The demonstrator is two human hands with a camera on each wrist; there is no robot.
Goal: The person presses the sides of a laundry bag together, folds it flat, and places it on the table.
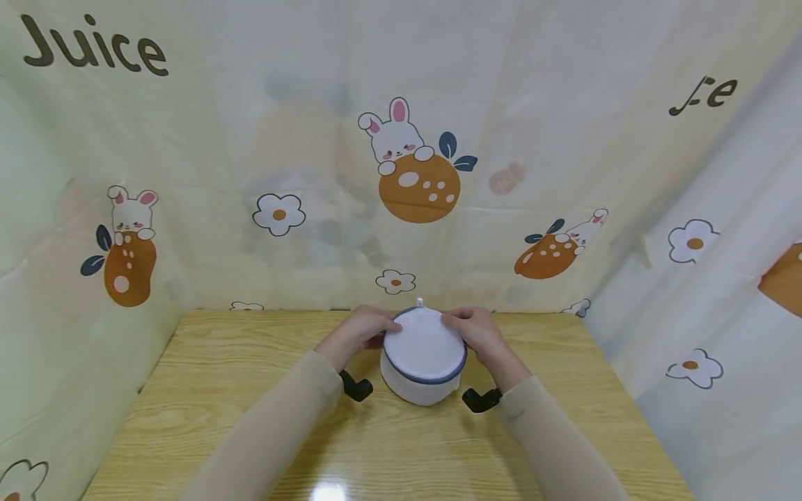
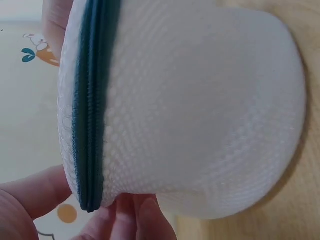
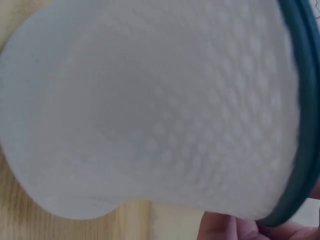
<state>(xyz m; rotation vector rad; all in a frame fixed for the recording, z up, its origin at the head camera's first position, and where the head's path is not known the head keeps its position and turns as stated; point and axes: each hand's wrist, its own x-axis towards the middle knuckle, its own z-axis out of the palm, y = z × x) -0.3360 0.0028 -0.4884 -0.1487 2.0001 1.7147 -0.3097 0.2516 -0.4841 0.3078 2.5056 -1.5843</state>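
Note:
A round white mesh laundry bag (image 1: 423,346) stands upright on the wooden table, its flat lid edged by a dark blue zipper (image 2: 95,105). My left hand (image 1: 362,327) pinches the lid's left edge, thumb on top and the other fingers tucked under the rim. On the opposite side my right hand (image 1: 479,334) grips the rim in the same way, its fingers (image 3: 220,227) partly hidden behind the mesh wall in the right wrist view. A small white loop tab (image 1: 420,302) sticks up at the far side of the rim. The bag's side wall sags inward a little.
The wood-grain table (image 1: 250,376) reaches back to a curtain (image 1: 301,125) printed with rabbits, fruit and flowers, which also hangs at both sides. Black wrist camera mounts (image 1: 357,387) jut out below the hands, close to the bag.

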